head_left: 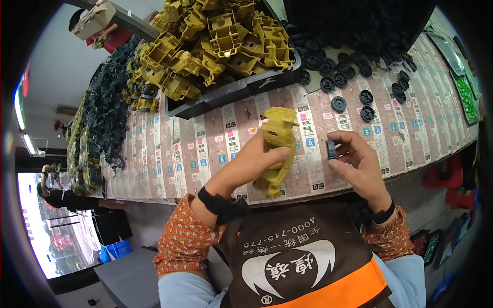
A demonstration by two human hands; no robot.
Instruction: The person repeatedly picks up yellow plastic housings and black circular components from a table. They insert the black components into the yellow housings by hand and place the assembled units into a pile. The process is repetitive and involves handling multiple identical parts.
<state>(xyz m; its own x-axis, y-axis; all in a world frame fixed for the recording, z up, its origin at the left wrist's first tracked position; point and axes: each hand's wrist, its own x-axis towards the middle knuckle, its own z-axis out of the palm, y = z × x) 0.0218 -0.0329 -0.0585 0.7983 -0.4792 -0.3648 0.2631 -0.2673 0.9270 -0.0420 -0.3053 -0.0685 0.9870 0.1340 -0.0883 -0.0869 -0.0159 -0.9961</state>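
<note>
Just below the centre of the frame, your left hand (259, 156) is closed around a mustard-yellow moulded plastic body (277, 149), held upright over the near edge of the label-covered table (169, 154); your right hand (354, 159) sits to its right, thumb and forefinger pinched on a small black wheel (331, 149); the two parts are near each other but not touching. By the look of it you are at the fitting step, a wheel picked and the body presented, the join not yet made; the next move calls for turning the wheel's hub toward the body's side and lining it up squarely before pressing, while the left grip holds firm so the body does not twist. Your left wrist is bent upward with the forearm rising from the lower edge; your right wrist is cocked inward, remaining fingers loosely curled. Toward the upper middle, a dark bin (231, 92) holds more yellow bodies; loose black wheels (359, 77) lie scattered at the upper right.
</note>
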